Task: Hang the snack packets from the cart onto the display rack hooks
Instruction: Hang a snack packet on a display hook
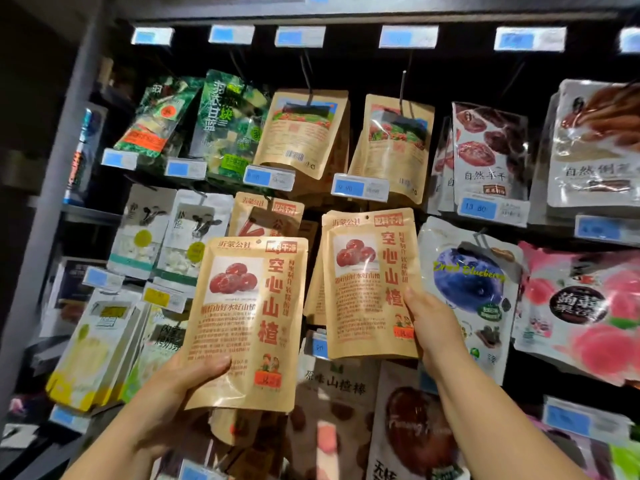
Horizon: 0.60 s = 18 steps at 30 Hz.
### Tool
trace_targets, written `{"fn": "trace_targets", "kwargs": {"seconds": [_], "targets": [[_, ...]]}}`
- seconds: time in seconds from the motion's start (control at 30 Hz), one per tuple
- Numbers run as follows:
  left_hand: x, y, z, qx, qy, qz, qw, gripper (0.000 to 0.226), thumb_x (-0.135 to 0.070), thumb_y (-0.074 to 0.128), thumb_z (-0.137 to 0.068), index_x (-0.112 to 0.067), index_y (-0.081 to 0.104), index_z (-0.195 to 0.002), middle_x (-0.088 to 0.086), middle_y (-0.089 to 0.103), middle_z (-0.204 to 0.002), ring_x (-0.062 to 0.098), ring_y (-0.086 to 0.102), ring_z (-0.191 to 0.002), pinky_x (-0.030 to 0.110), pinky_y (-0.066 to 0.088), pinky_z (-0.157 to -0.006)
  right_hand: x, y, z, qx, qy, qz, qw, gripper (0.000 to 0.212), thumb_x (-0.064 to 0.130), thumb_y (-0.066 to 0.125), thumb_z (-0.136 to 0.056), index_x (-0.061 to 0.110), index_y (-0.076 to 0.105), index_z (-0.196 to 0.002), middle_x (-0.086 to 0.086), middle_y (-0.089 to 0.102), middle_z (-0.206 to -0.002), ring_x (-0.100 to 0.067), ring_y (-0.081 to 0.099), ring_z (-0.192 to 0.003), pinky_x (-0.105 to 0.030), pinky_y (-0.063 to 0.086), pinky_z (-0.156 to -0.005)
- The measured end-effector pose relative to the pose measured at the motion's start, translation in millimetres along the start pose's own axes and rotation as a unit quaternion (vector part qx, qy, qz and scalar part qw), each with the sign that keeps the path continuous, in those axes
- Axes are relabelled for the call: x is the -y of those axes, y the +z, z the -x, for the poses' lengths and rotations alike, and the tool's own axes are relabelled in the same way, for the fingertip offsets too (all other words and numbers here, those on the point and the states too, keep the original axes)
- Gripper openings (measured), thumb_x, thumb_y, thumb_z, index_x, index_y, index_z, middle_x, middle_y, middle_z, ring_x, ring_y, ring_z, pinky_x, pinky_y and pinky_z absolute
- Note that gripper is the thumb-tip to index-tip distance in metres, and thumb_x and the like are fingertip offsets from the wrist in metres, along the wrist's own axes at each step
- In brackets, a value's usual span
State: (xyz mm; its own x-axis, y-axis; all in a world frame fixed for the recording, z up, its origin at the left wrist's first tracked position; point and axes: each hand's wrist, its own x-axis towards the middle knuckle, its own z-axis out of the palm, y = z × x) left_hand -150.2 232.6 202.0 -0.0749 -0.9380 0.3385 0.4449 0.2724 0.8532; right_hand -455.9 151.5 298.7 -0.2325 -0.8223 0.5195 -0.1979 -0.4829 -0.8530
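My left hand grips the lower left of a brown kraft hawthorn packet with red characters, held upright in front of the rack. My right hand holds the right edge of a matching brown packet, thumb on its front. That packet sits at the front of a stack of like packets in the middle row; whether it hangs on a hook I cannot tell. Another such packet hangs behind the left one. The cart is out of view.
The display rack holds rows of hanging snacks: green kale bags, brown pouches, dried dates, a blueberry bag, pink peach bags. Blue price tags stick out on hook ends. A grey upright post stands left.
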Motion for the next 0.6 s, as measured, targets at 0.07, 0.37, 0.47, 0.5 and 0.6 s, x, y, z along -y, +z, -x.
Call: {"fn": "trace_targets", "kwargs": {"seconds": [0.07, 0.37, 0.47, 0.5, 0.6], "targets": [[-1, 0, -2, 0.000, -0.001, 0.012, 1.000, 0.107, -0.022, 0.097, -0.013, -0.007, 0.064, -0.113, 0.027, 0.069, -0.107, 0.043, 0.070, -0.089, 0.042, 0.060, -0.060, 3, 6, -5, -0.002, 0.000, -0.005, 1.000, 0.022, 0.031, 0.052, -0.100, 0.018, 0.069, -0.093, -0.004, 0.075, -0.084, -0.021, 0.072, -0.076, -0.039, 0.058, -0.071], [-4, -4, -13, 0.005, -0.023, 0.025, 0.999, 0.084, -0.012, 0.085, -0.043, -0.007, 0.058, -0.123, 0.026, 0.067, -0.113, 0.045, 0.067, -0.100, 0.051, 0.053, -0.084, 13, 26, -20, -0.003, 0.023, -0.045, 0.999, 0.021, 0.028, 0.052, -0.100, 0.018, 0.066, -0.089, -0.010, 0.074, -0.089, -0.031, 0.071, -0.084, -0.050, 0.058, -0.081], [-4, -3, -17, 0.007, -0.018, 0.022, 1.000, 0.094, -0.015, 0.091, -0.035, -0.010, 0.059, -0.123, 0.024, 0.068, -0.113, 0.044, 0.067, -0.100, 0.049, 0.057, -0.080, 12, 30, -23, -0.001, 0.034, -0.054, 0.998, 0.021, 0.028, 0.052, -0.100, 0.017, 0.067, -0.092, -0.011, 0.075, -0.090, -0.030, 0.072, -0.084, -0.051, 0.058, -0.082], [-4, -3, -18, 0.009, -0.017, 0.022, 1.000, 0.095, -0.016, 0.092, -0.033, -0.010, 0.059, -0.123, 0.024, 0.068, -0.113, 0.043, 0.067, -0.100, 0.048, 0.058, -0.077, 12, 31, -23, -0.002, 0.037, -0.055, 0.998, 0.021, 0.029, 0.052, -0.100, 0.017, 0.067, -0.092, -0.011, 0.075, -0.090, -0.029, 0.072, -0.083, -0.050, 0.058, -0.081], [-6, 0, -23, 0.012, -0.008, 0.018, 1.000, 0.088, -0.014, 0.090, -0.039, -0.009, 0.060, -0.121, 0.025, 0.068, -0.111, 0.043, 0.068, -0.098, 0.044, 0.061, -0.070, 10, 32, -24, -0.010, 0.045, -0.071, 0.996, 0.022, 0.031, 0.055, -0.099, 0.014, 0.067, -0.092, -0.012, 0.075, -0.087, -0.031, 0.072, -0.082, -0.054, 0.058, -0.081]]}}
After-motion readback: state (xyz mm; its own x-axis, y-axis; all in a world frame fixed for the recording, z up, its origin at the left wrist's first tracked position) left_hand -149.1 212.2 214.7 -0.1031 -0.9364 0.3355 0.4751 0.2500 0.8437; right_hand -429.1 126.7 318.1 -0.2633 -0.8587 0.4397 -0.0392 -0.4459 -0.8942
